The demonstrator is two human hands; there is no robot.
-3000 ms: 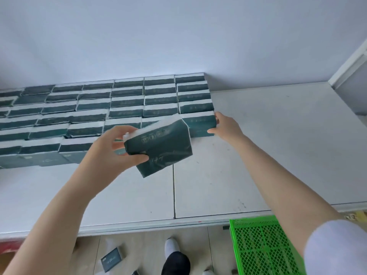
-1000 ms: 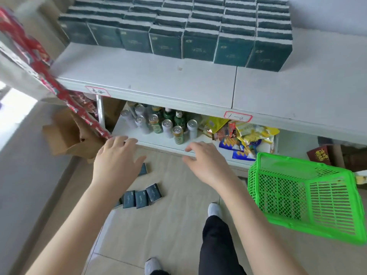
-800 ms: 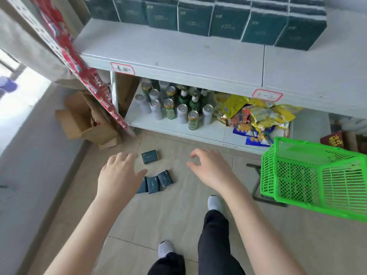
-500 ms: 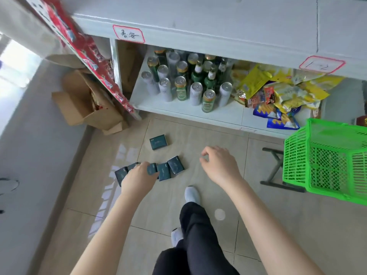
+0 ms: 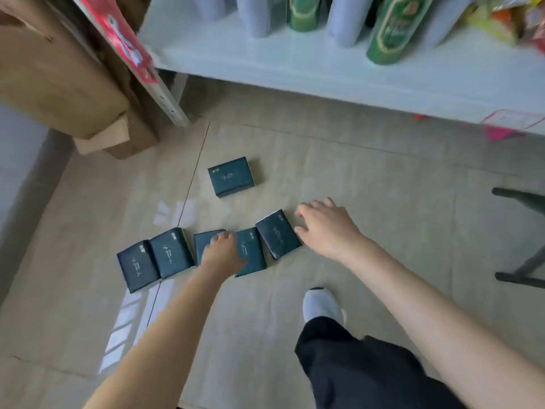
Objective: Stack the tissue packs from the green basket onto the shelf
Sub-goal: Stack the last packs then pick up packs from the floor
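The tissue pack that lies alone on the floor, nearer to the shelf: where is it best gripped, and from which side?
Grip the lone tissue pack across its long edges, coming down from above. It lies flat on the floor, apart from the row, so every side is free, and the shorter span probably suits one hand. The open right hand holds nothing.
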